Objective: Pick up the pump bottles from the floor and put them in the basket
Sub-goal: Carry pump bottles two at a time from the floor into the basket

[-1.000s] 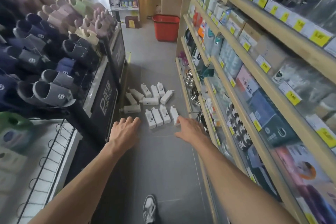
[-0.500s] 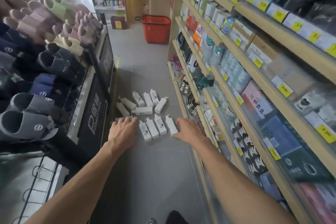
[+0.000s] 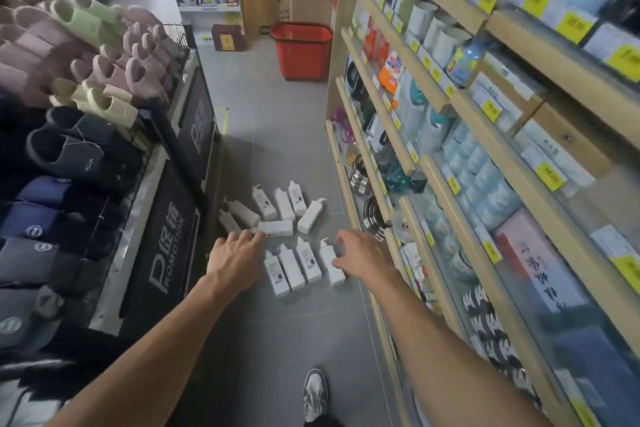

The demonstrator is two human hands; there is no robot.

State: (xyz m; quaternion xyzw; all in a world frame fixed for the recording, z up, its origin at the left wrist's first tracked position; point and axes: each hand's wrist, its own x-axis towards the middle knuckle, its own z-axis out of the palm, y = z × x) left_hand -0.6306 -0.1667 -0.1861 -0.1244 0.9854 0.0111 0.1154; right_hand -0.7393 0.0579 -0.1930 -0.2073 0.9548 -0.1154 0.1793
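From where I stand the job looks barely begun: both hands hold nothing, and I count eleven bottles down on the floor (image 3: 277, 114). The left hand (image 3: 235, 255) has its fingers straight and slightly apart, tips just by the crosswise bottle (image 3: 277, 228); whether they touch it I cannot tell. The right hand (image 3: 362, 255) hangs with fingers loosely curved and spread over the rightmost bottle (image 3: 328, 255) of the near row (image 3: 291, 269) of four, close to the floor's right edge under the shelves (image 3: 398, 45), not closed round it. Beyond, six more form a loose cluster (image 3: 284, 204) toward the left edge by the slipper rack (image 3: 104, 107). The basket (image 3: 301, 55) stands well apart at the aisle's far end, and I see no bottles in it.
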